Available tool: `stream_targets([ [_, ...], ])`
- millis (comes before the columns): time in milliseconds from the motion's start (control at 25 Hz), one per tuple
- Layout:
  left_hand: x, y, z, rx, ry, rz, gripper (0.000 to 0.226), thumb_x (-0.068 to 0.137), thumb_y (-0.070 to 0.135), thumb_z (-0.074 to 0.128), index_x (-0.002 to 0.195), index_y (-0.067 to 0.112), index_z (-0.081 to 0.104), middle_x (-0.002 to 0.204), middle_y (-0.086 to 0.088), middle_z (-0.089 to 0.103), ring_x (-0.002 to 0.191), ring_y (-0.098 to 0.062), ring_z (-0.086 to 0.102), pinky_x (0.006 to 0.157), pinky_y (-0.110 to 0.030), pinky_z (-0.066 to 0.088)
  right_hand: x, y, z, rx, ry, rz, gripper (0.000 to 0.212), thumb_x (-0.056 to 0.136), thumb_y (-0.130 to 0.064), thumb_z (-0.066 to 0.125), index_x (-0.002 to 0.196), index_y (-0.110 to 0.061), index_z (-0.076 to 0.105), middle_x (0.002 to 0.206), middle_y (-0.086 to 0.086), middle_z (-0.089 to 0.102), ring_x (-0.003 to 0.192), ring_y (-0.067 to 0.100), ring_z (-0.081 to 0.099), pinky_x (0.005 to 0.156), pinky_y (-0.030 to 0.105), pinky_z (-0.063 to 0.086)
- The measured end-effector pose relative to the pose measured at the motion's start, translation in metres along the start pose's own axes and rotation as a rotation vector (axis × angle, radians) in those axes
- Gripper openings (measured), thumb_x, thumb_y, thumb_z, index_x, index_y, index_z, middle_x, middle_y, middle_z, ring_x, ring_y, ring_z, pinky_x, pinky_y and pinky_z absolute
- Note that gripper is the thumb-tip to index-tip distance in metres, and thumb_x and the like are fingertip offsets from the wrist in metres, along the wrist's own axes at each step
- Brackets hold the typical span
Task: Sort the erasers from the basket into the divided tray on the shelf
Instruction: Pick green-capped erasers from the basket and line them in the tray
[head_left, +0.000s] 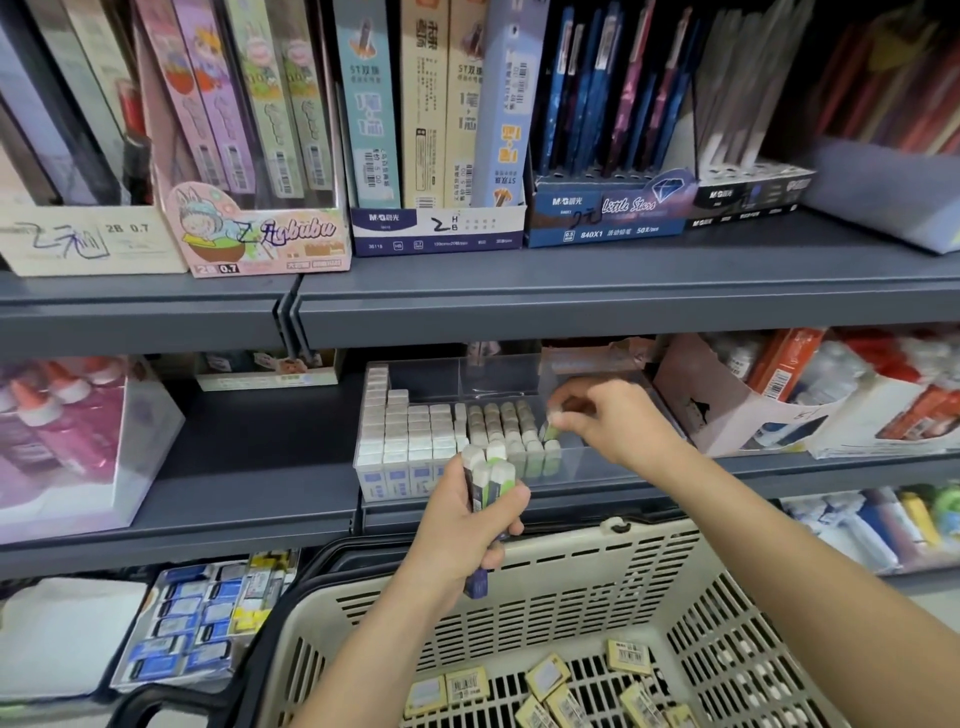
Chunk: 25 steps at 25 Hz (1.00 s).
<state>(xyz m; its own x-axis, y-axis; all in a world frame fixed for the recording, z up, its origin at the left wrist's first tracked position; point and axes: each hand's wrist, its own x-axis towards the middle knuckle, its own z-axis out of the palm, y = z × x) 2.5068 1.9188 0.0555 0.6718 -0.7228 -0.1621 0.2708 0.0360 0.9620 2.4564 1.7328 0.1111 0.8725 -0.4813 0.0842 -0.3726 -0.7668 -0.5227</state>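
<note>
Here, a dark grey metal shelf spans mid-frame; a beige slotted plastic basket at lower centre holds flat yellow-labelled erasers. At centre, a clear divided plastic tray sits on the shelf, part-filled with upright erasers. The left hand clutches a bunch of sleeved white erasers before the tray; the right hand pinches one green-sleeved eraser at the right end of its rows.
</note>
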Motion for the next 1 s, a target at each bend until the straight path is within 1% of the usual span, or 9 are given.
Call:
stream_targets([
  [160, 0.000, 0.000, -0.002, -0.013, 0.012, 0.001, 0.021, 0.086, 0.010, 0.065, 0.097, 0.017, 0.049, 0.070, 0.007, 0.062, 0.057, -0.007, 0.056, 0.036, -0.017, 0.032, 0.004, 0.000, 0.012, -0.017, -0.096, 0.065, 0.012, 0.086, -0.026, 0.064, 0.096, -0.024, 0.068, 0.090, -0.005, 0.067, 0.096, 0.017, 0.063, 0.086, 0.028, 0.048],
  [320, 0.000, 0.000, -0.002, -0.004, 0.017, -0.005, 0.021, 0.085, 0.011, 0.066, 0.097, 0.016, 0.049, 0.079, -0.001, 0.061, 0.058, -0.008, 0.056, 0.037, -0.018, 0.032, 0.008, -0.005, 0.014, -0.266, -0.153, 0.009, 0.022, 0.092, -0.029, 0.053, 0.109, -0.026, 0.066, 0.114, -0.002, 0.067, 0.107, 0.021, 0.059, 0.094, 0.035, 0.046],
  [480, 0.000, 0.001, -0.001, -0.008, 0.009, -0.007, 0.022, 0.085, 0.010, 0.066, 0.098, 0.016, 0.050, 0.077, 0.000, 0.062, 0.059, -0.009, 0.056, 0.037, -0.018, 0.032, 0.009, -0.007, 0.015, -0.425, -0.147, -0.017, 0.022, 0.094, -0.027, 0.048, 0.110, -0.023, 0.063, 0.113, 0.003, 0.066, 0.106, 0.025, 0.058, 0.086, 0.033, 0.041],
  [560, 0.000, 0.000, 0.000, -0.009, 0.007, -0.007, 0.022, 0.085, 0.010, 0.066, 0.099, 0.015, 0.050, 0.076, -0.001, 0.062, 0.059, -0.011, 0.055, 0.038, -0.019, 0.032, 0.009, -0.007, 0.015, -0.397, -0.152, 0.001, 0.019, 0.092, -0.025, 0.049, 0.106, -0.021, 0.062, 0.111, 0.004, 0.066, 0.103, 0.026, 0.058, 0.084, 0.032, 0.041],
  [640, 0.001, 0.000, 0.000, -0.009, 0.006, -0.006, 0.022, 0.085, 0.009, 0.066, 0.100, 0.015, 0.050, 0.076, -0.001, 0.063, 0.059, -0.011, 0.054, 0.038, -0.019, 0.032, 0.008, -0.005, 0.012, -0.352, -0.166, -0.001, 0.017, 0.091, -0.024, 0.051, 0.104, -0.021, 0.063, 0.111, 0.001, 0.067, 0.103, 0.023, 0.059, 0.089, 0.032, 0.043],
  [800, 0.003, -0.001, -0.001, -0.006, 0.005, -0.004, 0.023, 0.085, 0.011, 0.067, 0.100, 0.015, 0.051, 0.069, 0.003, 0.064, 0.059, -0.013, 0.053, 0.038, -0.019, 0.033, -0.002, -0.002, 0.005, -0.298, -0.106, -0.037, 0.024, 0.091, -0.025, 0.055, 0.113, -0.021, 0.065, 0.116, -0.001, 0.066, 0.110, 0.021, 0.058, 0.098, 0.037, 0.043],
  [880, 0.002, -0.001, 0.000, -0.022, 0.020, 0.001, 0.022, 0.085, 0.012, 0.067, 0.100, 0.014, 0.051, 0.068, 0.003, 0.061, 0.059, -0.011, 0.054, 0.037, -0.018, 0.033, -0.018, -0.005, 0.006, -0.176, -0.003, -0.077, 0.021, 0.090, -0.021, 0.057, 0.109, -0.021, 0.066, 0.108, -0.004, 0.068, 0.099, 0.012, 0.060, 0.093, 0.031, 0.045],
  [960, 0.003, 0.001, 0.002, -0.078, 0.074, 0.000, 0.020, 0.086, 0.011, 0.066, 0.097, 0.015, 0.050, 0.072, 0.001, 0.058, 0.059, -0.009, 0.056, 0.038, -0.017, 0.033, -0.045, -0.013, 0.012, 0.046, 0.020, -0.084, 0.017, 0.087, -0.012, 0.058, 0.094, -0.026, 0.063, 0.088, -0.012, 0.065, 0.073, -0.004, 0.055, 0.075, 0.014, 0.045],
  [1000, 0.004, 0.003, 0.004, -0.112, 0.114, 0.000, 0.019, 0.086, 0.012, 0.066, 0.096, 0.015, 0.049, 0.074, 0.001, 0.058, 0.058, -0.009, 0.056, 0.038, -0.018, 0.034, -0.059, -0.021, 0.018, 0.160, -0.011, -0.074, 0.020, 0.084, -0.009, 0.058, 0.086, -0.029, 0.058, 0.078, -0.014, 0.060, 0.063, -0.005, 0.053, 0.065, 0.009, 0.043],
])
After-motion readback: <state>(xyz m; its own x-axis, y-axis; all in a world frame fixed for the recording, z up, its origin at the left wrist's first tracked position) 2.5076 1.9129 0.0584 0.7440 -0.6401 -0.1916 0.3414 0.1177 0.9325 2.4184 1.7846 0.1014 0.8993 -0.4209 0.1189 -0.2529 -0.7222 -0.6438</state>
